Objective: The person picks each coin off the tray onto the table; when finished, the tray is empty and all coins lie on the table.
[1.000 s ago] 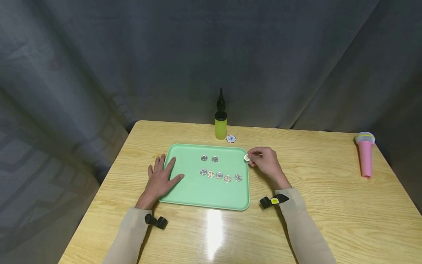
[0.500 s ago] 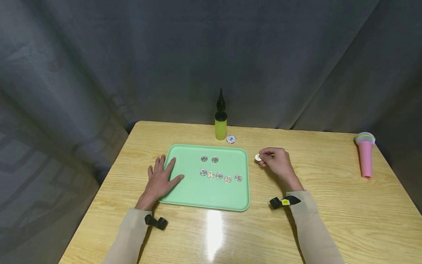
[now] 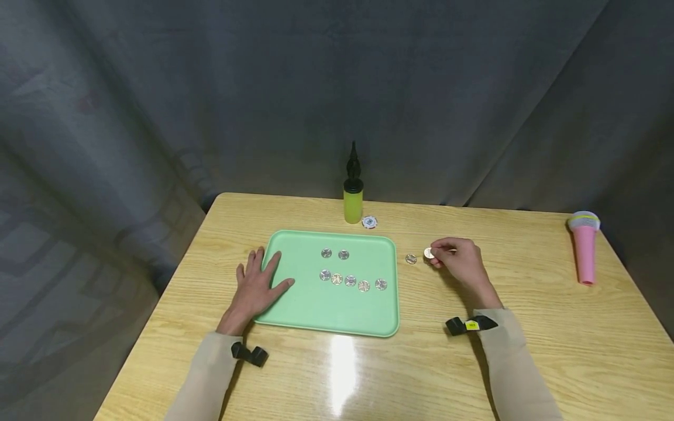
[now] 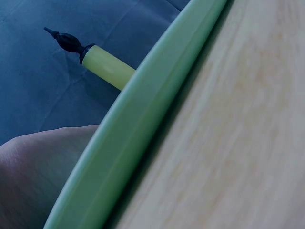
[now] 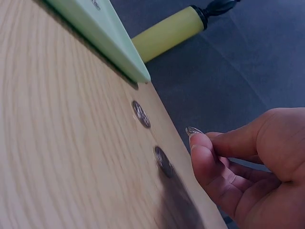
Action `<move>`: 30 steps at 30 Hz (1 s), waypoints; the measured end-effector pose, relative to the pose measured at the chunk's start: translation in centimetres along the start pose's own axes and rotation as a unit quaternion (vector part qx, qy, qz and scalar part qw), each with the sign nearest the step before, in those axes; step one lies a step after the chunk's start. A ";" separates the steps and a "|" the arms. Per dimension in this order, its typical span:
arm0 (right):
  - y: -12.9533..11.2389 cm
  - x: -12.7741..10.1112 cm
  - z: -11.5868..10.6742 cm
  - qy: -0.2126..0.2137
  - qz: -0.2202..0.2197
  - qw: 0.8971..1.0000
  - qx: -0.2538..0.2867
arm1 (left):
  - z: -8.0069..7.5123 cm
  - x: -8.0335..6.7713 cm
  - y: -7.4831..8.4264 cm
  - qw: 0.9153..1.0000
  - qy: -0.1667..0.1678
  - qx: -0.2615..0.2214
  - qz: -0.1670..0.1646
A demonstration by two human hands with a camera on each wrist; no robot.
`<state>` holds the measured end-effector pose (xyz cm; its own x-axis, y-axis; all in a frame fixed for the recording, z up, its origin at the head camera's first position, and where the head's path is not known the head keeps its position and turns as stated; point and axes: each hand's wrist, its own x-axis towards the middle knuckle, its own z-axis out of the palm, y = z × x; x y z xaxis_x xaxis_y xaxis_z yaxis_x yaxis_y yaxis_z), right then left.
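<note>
Seven coins on tray (image 3: 326, 316); R hand (image 3: 460, 260) pinches coin (image 3: 429, 253) beside desk coin (image 3: 411, 258), L hand (image 3: 256, 286) flat on tray edge. Next: likely set down gently.

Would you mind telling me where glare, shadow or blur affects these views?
Head view: a bright vertical glare streak on the table just below the tray; edges bow like a wide lens. Left wrist view: the tray rim and wood are soft, too close to focus. Right wrist view: a dark shadow under the right hand; near wood blurs.
</note>
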<state>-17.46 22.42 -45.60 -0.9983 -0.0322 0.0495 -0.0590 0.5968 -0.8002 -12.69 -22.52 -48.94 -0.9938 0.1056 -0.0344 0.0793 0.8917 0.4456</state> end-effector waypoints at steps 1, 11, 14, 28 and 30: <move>0.2 -0.1 -0.2 0.000 0.001 1.000 0.000 | 0.0 0.0 0.0 1.000 0.000 0.000 0.000; 1.9 -0.8 -1.4 0.006 0.018 1.000 -0.014 | 0.0 0.0 0.0 1.000 0.001 0.001 -0.002; 2.3 -1.0 -1.8 0.005 0.023 1.000 -0.020 | 0.0 0.0 0.0 1.000 0.002 -0.001 -0.001; 3.0 -1.0 -2.1 -0.003 0.031 0.998 -0.051 | 0.0 0.1 0.0 1.000 0.001 0.001 0.000; 3.1 -0.9 -2.0 -0.003 0.029 0.998 -0.060 | 0.0 0.0 0.0 1.000 0.002 -0.001 0.001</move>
<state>-16.77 25.90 -46.93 -1.0000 0.0005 0.0011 -0.0005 0.6899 -0.7239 -12.71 -22.50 -48.93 -0.9940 0.1054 -0.0297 0.0810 0.8905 0.4477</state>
